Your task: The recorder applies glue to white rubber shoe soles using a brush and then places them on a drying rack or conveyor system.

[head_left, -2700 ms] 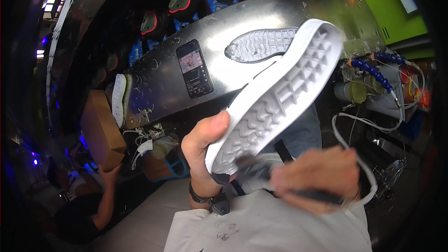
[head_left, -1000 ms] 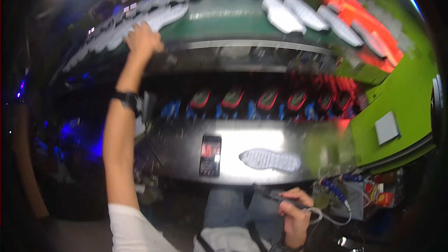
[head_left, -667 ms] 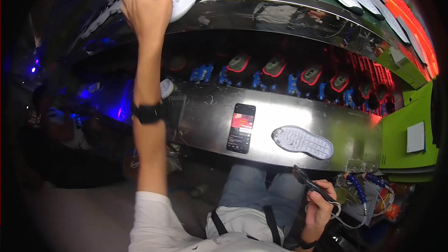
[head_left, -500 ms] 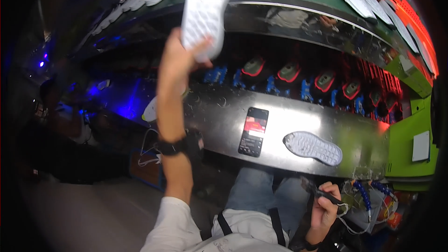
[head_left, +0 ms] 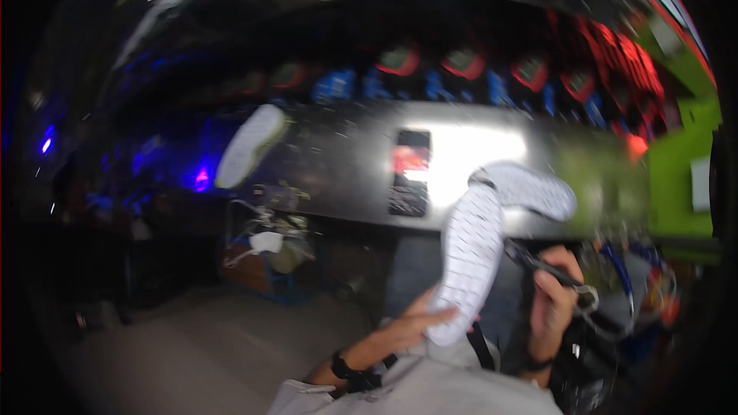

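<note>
A white shoe sole (head_left: 470, 253) is held by its near end in my left hand (head_left: 415, 324), fingers closed on it, in front of my lap. Its far end overlaps another white sole (head_left: 534, 190) lying on the metal bench. My right hand (head_left: 559, 292), close beside the held sole, grips a slim black hand tool (head_left: 530, 260) with a cord at its back end. The tool's tip points up and left toward the sole's edge; blur hides whether they touch.
A phone (head_left: 409, 177) with a lit screen lies mid-bench (head_left: 346, 161). Farther left rests a white sole with yellowish edging (head_left: 252, 144). Red-rimmed devices (head_left: 465, 63) line the back. A green panel (head_left: 684, 177) bounds the right; blue flexible hoses (head_left: 617, 267) stand below it.
My left hand has brought the sole from the far upper shelf down to my lap, beside the tool. My right hand stays low with the tool, and the view has shifted.
</note>
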Demonstrator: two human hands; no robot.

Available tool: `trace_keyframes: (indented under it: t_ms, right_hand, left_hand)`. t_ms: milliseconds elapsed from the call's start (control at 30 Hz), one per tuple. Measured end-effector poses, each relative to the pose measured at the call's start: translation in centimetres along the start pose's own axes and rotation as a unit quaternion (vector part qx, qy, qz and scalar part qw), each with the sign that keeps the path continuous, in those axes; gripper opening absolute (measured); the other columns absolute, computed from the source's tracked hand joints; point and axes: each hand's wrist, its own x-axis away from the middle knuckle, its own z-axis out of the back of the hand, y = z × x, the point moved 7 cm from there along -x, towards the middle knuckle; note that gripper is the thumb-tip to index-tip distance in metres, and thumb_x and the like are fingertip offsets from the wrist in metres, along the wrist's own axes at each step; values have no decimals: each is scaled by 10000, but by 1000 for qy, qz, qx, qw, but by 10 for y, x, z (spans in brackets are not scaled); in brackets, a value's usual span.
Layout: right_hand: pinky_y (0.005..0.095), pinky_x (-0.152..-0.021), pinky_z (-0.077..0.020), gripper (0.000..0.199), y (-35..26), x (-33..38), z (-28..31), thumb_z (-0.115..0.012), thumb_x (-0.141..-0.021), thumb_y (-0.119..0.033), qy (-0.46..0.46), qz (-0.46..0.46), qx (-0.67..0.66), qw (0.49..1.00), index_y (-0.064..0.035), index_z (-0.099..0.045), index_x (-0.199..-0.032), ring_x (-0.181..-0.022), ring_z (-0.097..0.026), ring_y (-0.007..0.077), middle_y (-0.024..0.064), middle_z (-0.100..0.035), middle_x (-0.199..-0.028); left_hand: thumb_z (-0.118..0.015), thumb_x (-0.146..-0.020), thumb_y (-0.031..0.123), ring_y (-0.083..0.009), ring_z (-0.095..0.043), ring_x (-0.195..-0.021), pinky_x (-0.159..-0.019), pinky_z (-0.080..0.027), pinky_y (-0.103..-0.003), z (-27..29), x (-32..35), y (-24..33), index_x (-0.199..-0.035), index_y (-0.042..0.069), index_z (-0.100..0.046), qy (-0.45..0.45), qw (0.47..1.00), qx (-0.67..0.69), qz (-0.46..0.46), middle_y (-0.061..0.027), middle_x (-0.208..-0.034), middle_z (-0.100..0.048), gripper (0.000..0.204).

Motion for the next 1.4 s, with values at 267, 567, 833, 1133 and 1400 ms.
trace_keyframes:
  t_ms: [267,567,833,1133,1400]
  right_hand:
    - [304,-708,-565,269,-67,-6,-58,-814,-740,22,-108,286,274,912,21,-727,-995,-823,-715,245,155,-724,-925]
    - [321,-699,-573,278,-34,30,-50,-776,-771,36,-256,206,104,939,40,-719,-1043,-826,-726,268,180,-722,-935]
    - [326,-737,-568,341,-49,49,-23,-829,-718,46,-292,158,29,943,-10,-748,-1044,-815,-732,231,155,-751,-937]
    - [322,-839,-580,255,-48,60,-19,-815,-740,61,-289,66,-36,954,-8,-769,-981,-871,-748,211,159,-753,-1022]
    - [335,-730,-562,263,-19,77,-35,-773,-759,79,-482,61,-128,865,73,-723,-1018,-867,-719,280,204,-722,-996]
  left_hand:
    - [-219,-997,713,-339,-556,-1299,-1089,-452,-488,-7,27,-18,-1572,14,-248,66,988,-138,-6,-239,-1498,-455,905]
    - [-278,-1024,479,-369,-555,-1293,-1117,-429,-484,-35,22,9,-1477,-22,-384,-117,978,63,-161,-226,-1452,-509,684]
    - [-170,-1052,539,-427,-624,-1120,-951,-534,-514,-83,-32,32,-1549,-16,-270,28,990,31,-136,-340,-1383,-497,751]
    - [-385,-1051,395,-394,-681,-1077,-774,-616,-565,-94,-38,50,-1514,-14,-354,-66,972,154,165,-256,-1366,-579,618]
    - [-373,-1019,439,-465,-551,-1271,-911,-547,-624,-87,33,127,-1507,-84,-313,172,855,-449,-196,-344,-1431,-478,718]
